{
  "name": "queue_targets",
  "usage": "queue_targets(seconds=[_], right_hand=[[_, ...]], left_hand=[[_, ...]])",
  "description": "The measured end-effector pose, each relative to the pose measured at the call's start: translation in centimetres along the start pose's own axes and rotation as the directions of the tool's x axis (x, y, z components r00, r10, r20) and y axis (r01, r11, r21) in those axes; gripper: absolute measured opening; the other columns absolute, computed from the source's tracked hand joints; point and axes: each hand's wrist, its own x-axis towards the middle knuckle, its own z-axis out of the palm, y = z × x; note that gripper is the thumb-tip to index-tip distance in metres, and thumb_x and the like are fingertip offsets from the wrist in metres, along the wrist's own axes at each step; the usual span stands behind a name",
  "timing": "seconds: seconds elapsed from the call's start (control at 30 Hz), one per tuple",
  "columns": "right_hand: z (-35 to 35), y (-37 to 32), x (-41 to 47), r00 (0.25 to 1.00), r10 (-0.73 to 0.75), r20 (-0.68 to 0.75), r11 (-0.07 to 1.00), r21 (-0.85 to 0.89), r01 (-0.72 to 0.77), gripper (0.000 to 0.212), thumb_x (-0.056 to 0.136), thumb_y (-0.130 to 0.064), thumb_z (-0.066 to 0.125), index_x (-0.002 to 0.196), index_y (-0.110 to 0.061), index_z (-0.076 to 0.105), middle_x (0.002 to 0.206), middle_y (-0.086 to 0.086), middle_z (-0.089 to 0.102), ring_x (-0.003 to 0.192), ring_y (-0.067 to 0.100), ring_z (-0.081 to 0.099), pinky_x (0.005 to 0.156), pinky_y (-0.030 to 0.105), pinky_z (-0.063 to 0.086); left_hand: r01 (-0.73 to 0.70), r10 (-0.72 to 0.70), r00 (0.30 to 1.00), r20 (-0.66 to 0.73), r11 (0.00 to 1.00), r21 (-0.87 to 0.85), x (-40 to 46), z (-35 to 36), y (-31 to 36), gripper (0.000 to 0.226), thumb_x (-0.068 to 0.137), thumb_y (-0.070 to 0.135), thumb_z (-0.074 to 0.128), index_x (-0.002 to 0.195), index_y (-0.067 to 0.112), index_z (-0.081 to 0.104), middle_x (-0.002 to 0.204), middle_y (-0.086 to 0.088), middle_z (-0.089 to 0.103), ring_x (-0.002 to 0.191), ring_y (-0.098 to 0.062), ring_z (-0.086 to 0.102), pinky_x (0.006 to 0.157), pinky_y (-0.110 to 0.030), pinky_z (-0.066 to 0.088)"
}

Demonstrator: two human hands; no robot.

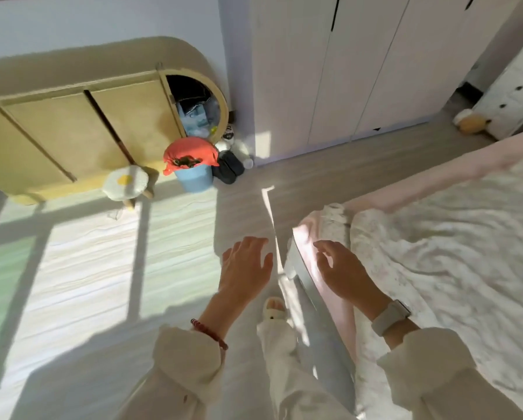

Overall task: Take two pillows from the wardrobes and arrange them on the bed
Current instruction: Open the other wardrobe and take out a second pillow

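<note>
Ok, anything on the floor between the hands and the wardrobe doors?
No. In the head view, only bare floor lies between the hands and the shut wardrobe doors.

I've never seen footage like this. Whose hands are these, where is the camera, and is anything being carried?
There is no machine here. A person wears a wide-angle camera on the head, looking forward and down, so you see their own arms. The left hand and right hand are both open and empty, held out in front. The bed with its rumpled cover lies to the right. Ahead stands the white wardrobe, doors shut. To the left is a yellow cabinet, with a blue bin and a small stool before it. No pillow shows yet.
</note>
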Motion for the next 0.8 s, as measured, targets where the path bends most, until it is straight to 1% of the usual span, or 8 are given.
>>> queue_targets(seconds=[0.1,0.2,0.27,0.37,0.47,0.6,0.7,0.8], right_hand=[[-1.3,-0.3,8.9,1.0,0.015,0.003,1.0,0.014,-0.015,0.029,0.092,-0.014,0.043,0.119,-0.008,0.052,0.121,0.015,0.058,0.112,0.027,0.053,0.098,0.037,0.04],[-4.2,-1.5,18.2,0.999,0.03,-0.021,0.999,0.036,-0.029,0.03,0.092,-0.012,0.043,0.12,-0.006,0.052,0.121,0.02,0.058,0.113,0.032,0.053,0.1,0.042,0.039],[-6.4,-2.6,24.1,0.999,0.034,-0.038,0.999,0.041,-0.032,0.031,0.093,-0.013,0.042,0.121,-0.006,0.051,0.122,0.019,0.057,0.114,0.031,0.052,0.1,0.042,0.039],[-9.1,-3.8,31.9,0.997,0.033,-0.066,0.998,0.047,-0.03,0.03,0.093,-0.014,0.042,0.121,-0.007,0.051,0.123,0.017,0.057,0.114,0.029,0.052,0.1,0.039,0.039],[-10.4,-4.2,38.9,0.994,0.063,-0.086,0.996,0.074,-0.057,0.03,0.093,-0.015,0.043,0.12,-0.01,0.052,0.122,0.015,0.057,0.114,0.029,0.052,0.1,0.041,0.039],[-11.5,-3.3,47.6,0.973,0.162,-0.162,0.979,0.147,-0.139,0.027,0.092,-0.014,0.045,0.117,-0.01,0.054,0.118,0.014,0.06,0.11,0.027,0.054,0.097,0.038,0.04],[-13.3,-2.1,53.9,0.943,0.265,-0.201,0.957,0.178,-0.231,0.028,0.093,-0.013,0.044,0.118,-0.008,0.054,0.118,0.016,0.06,0.111,0.03,0.055,0.099,0.039,0.041],[-16.3,-1.4,59.7,0.893,0.364,-0.264,0.926,0.205,-0.317,0.027,0.092,-0.011,0.044,0.116,-0.006,0.056,0.117,0.019,0.062,0.111,0.032,0.055,0.098,0.038,0.04]], left_hand=[[-0.012,0.011,0.999,0.032,1.0,0.012,9.3,-0.9,-0.3,0.037,0.093,0.03,0.046,0.128,0.019,0.047,0.133,-0.002,0.051,0.122,-0.02,0.045,0.104,-0.038,0.031],[-0.041,0.04,0.998,0.047,0.999,0.036,19.3,-3.5,0.1,0.036,0.093,0.029,0.046,0.127,0.019,0.048,0.132,-0.003,0.051,0.121,-0.022,0.046,0.103,-0.039,0.032],[-0.063,0.062,0.998,0.015,0.997,0.041,25.7,-5.7,0.6,0.035,0.092,0.027,0.048,0.125,0.018,0.05,0.13,-0.005,0.053,0.119,-0.023,0.047,0.101,-0.039,0.033],[-0.071,0.072,0.996,-0.057,0.997,0.011,34.0,-8.4,1.0,0.032,0.09,0.024,0.051,0.121,0.015,0.054,0.123,-0.008,0.058,0.113,-0.027,0.052,0.097,-0.042,0.038],[-0.071,0.07,0.996,-0.052,0.997,-0.021,41.5,-9.3,0.6,0.031,0.088,0.022,0.054,0.117,0.011,0.056,0.118,-0.013,0.059,0.107,-0.031,0.055,0.093,-0.045,0.042],[-0.109,0.11,0.993,0.03,0.993,-0.037,52.2,-8.9,0.9,0.029,0.089,0.024,0.051,0.116,0.014,0.057,0.118,-0.011,0.06,0.104,-0.029,0.056,0.093,-0.045,0.043],[-0.21,0.217,0.973,0.084,0.974,-0.079,60.8,-8.2,1.9,0.03,0.09,0.024,0.051,0.118,0.015,0.056,0.122,-0.01,0.058,0.104,-0.028,0.058,0.094,-0.04,0.043],[-0.292,0.306,0.945,0.115,0.948,-0.122,69.2,-7.8,4.3,0.032,0.092,0.025,0.048,0.122,0.014,0.054,0.126,-0.009,0.056,0.11,-0.026,0.055,0.097,-0.041,0.042]])
